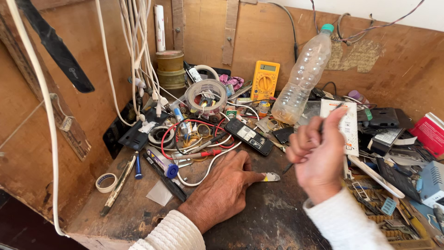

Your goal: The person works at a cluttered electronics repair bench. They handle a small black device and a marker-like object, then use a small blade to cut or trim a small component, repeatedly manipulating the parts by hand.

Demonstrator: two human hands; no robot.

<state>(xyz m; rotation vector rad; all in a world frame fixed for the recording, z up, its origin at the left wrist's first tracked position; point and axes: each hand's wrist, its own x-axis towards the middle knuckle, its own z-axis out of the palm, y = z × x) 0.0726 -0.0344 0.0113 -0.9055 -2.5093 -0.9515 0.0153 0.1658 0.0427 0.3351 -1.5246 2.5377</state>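
The left hand [223,187] is lying flat on the worktop [268,217] near its front edge, its forefinger stretched out and pressing down a small pale strip [271,177]. The right hand [318,155] is hovering just beside it, fingers curled together and pinching a thin dark tool [320,127]. Behind them a black phone [249,135] is lying among tangled wires [194,139], with a clear plastic bottle [303,74] leaning toward the back wall.

Scuffed dark wooden workbench [273,217] boxed in by worn brown plywood wall panels [388,69], white wall strip [370,9] above, daylight soft.
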